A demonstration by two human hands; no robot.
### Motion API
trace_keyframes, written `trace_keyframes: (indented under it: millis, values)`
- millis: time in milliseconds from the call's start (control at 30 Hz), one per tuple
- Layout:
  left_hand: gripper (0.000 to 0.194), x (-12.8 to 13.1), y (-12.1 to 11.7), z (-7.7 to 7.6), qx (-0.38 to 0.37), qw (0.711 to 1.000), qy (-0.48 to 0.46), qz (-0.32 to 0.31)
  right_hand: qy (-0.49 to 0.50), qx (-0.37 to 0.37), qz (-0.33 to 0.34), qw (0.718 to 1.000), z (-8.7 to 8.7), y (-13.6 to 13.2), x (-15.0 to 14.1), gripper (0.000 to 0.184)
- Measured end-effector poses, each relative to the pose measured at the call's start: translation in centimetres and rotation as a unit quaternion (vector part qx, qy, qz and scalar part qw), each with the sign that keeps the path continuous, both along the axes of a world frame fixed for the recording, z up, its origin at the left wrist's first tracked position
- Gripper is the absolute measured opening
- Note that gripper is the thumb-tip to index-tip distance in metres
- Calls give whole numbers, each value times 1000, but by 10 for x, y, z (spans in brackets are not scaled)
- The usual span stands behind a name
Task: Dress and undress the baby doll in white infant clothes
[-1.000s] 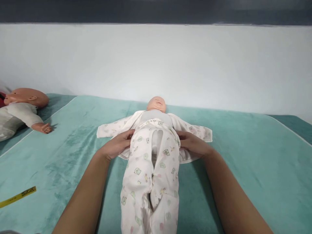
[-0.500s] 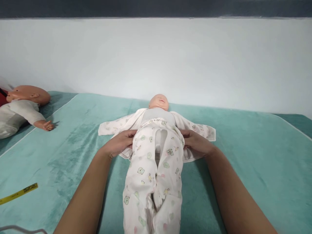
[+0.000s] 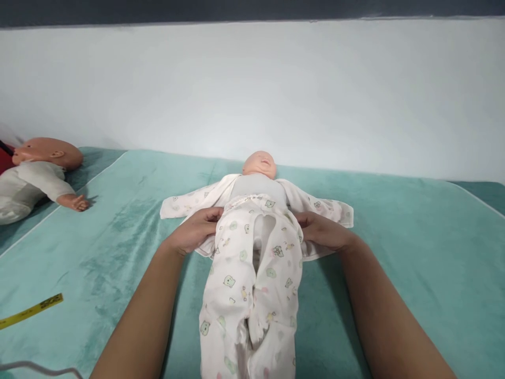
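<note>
A baby doll point(image 3: 260, 164) lies on its back, head toward the wall. It wears white split-crotch baby pants point(image 3: 232, 263) with a small animal print, pulled up over its grey-white torso. A matching baby jacket point(image 3: 323, 209) is spread beneath the doll, its sleeves out to both sides and its front lying apart. My left hand point(image 3: 199, 229) is closed on the pants at the hip on the left, fingertips partly tucked behind the cloth. On the opposite hip, my right hand point(image 3: 321, 230) grips the pants likewise, its fingertips mostly hidden.
Another doll point(image 3: 35, 179) in a pale suit lies at the far left. A yellow strip point(image 3: 33, 310) and a grey cable point(image 3: 39, 368) are at the lower left. Green cloth point(image 3: 394, 252) covers the surface, and a white wall point(image 3: 252, 95) rises behind it.
The waistband sits very slightly lower on the doll's torso. Both hands keep their places at the hips, and the view has shifted a little.
</note>
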State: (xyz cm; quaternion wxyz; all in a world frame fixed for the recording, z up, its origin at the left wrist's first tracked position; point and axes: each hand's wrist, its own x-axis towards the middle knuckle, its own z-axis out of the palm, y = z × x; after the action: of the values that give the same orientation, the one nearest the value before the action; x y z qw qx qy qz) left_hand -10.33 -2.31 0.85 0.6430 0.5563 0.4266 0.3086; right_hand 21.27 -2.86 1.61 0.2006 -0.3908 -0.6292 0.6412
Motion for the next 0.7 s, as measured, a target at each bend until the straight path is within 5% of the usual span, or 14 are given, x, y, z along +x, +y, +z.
trace_keyframes:
  millis: [333,700]
  values:
    - [31,14,1,1,2,985,-22,173,78,57,-156,983,-12,-2,-21,26]
    - [26,31,-8,18,3,967,-52,248,139,18,-260,955,-19,0,-39,18]
